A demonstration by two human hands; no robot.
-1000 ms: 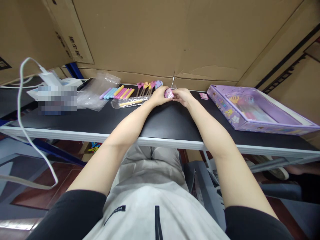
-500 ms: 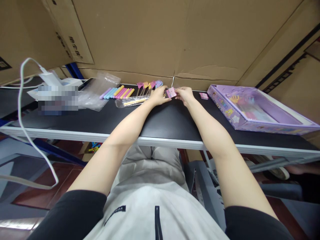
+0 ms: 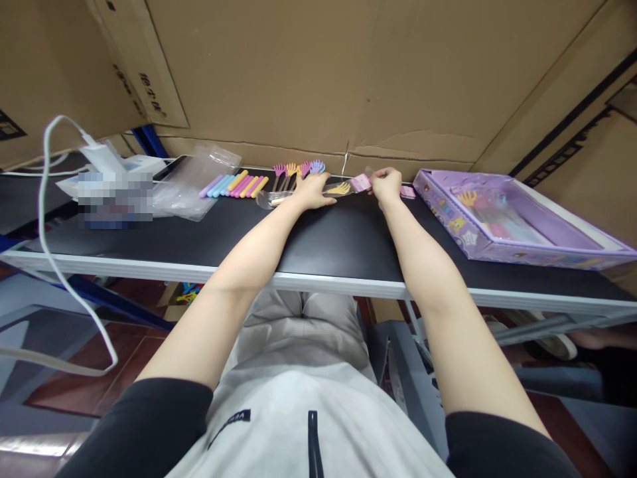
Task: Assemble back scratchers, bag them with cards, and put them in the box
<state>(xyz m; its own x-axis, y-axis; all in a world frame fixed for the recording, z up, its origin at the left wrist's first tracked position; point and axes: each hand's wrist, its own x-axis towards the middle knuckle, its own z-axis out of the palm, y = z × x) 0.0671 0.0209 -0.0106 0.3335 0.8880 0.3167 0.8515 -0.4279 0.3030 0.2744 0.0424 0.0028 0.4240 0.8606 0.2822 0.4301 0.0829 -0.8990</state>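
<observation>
A long clear plastic bag [image 3: 269,200] lies across the table with a yellow hand-shaped back scratcher [image 3: 340,189] inside it. At the bag's right end is a pink label [image 3: 361,182]. My left hand [image 3: 312,191] lies over the bag's middle, thumb spread apart from the fingers, hiding the scratcher's shaft. Just right of the label, my right hand [image 3: 386,184] is closed in a pinch on the bag's end. Behind my left hand are several more hand-shaped scratchers [image 3: 291,170] in pink, yellow and purple with brown shafts.
Several pastel sticks [image 3: 243,184] lie in a row left of the bags' scratchers. Further left are empty clear bags [image 3: 192,186] and a white charger with a cable [image 3: 102,157]. A small pink label [image 3: 407,192] and a purple open box [image 3: 537,255] sit to the right. Cardboard [image 3: 318,79] walls the back.
My right hand has moved right, drawing the labelled bag along with it. The yellow scratcher's head now shows between my hands. My left hand has hardly moved.
</observation>
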